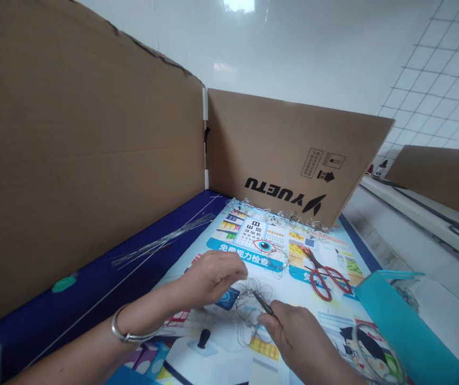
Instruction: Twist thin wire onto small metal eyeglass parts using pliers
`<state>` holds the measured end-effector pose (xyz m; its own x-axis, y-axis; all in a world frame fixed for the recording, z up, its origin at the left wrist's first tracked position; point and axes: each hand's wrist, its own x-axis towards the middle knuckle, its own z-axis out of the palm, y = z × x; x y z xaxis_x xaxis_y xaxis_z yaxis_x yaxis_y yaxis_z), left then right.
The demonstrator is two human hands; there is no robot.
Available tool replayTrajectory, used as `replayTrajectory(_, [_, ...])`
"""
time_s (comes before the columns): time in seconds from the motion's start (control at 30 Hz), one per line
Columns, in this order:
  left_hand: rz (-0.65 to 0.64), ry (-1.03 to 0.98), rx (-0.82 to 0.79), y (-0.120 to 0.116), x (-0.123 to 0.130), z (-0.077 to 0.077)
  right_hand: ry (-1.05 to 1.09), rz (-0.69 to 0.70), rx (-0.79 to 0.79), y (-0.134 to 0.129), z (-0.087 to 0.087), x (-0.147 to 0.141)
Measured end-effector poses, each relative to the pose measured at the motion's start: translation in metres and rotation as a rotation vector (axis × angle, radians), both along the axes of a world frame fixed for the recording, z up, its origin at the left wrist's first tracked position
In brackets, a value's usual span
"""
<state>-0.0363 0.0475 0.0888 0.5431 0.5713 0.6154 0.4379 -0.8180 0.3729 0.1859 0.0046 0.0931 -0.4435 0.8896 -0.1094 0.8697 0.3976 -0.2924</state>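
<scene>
My left hand (214, 275), with a silver bangle on its wrist, is closed in a pinch just left of a loose tangle of thin wire (249, 305); what its fingertips hold is too small to make out. My right hand (293, 331) is wrapped round a small dark metal tool (263, 303), like tweezers or pliers. The tool's tip points up and left into the wire tangle, close to my left fingertips. The tangle lies over a colourful printed sheet (197, 353).
Red-handled scissors (325, 278) lie to the right, beside a teal box (409, 331). Straight wires (165, 239) lie at the left on dark blue cloth. Wire pieces (277, 216) line the back cardboard panel (277, 144); another panel (88, 149) stands left. A clear ring-shaped item (397, 355) is lower right.
</scene>
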Motion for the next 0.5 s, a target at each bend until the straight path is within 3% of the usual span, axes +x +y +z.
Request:
replayTrajectory(0.13, [0.274, -0.344, -0.337, -0.011, 0.015, -0.002, 0.094, -0.056, 0.170, 0.004, -0.010, 0.002])
replayTrajectory(0.27, [0.193, -0.592, -0.743, -0.025, 0.037, -0.005, 0.059, -0.081, 0.423, 0.008, -0.019, 0.004])
replayTrajectory(0.5, [0.128, -0.754, -0.941, -0.037, 0.056, -0.008, 0.024, -0.064, 0.639, 0.012, -0.026, 0.008])
